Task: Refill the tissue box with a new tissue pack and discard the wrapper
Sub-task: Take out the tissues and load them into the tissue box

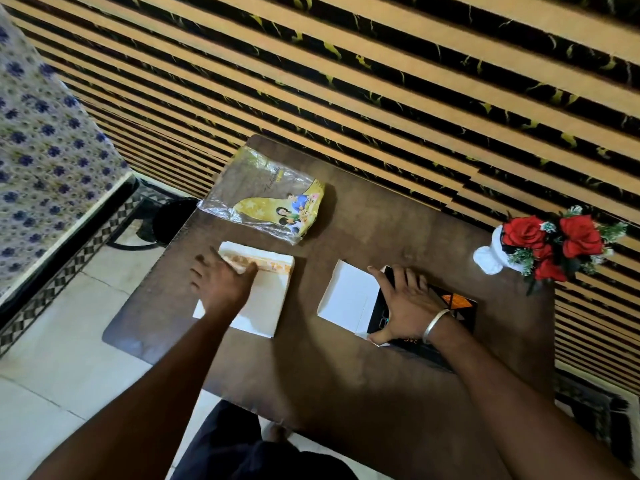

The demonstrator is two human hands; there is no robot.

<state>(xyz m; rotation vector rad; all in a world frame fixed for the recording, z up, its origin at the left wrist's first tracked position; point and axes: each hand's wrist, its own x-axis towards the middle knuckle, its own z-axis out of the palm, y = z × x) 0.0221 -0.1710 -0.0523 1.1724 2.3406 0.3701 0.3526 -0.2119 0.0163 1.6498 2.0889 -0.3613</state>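
A stack of white tissues [266, 299] lies on the left part of the brown table [381, 233]. My left hand [221, 282] lies on top of it, fingers curled over its far edge. To the right lies the black tissue box [457, 306] with an orange pattern, its white end flap [349, 296] folded open toward the stack. My right hand [405, 303] grips the box from above, thumb at its near corner. The empty clear and yellow wrapper [263, 199] lies flat at the table's back left.
A white vase [490, 259] with red artificial roses [554, 242] stands at the table's right edge. A striped wall runs behind the table. A black bin [173, 218] sits on the tiled floor beyond the left edge, beside a patterned bed cover [45, 150].
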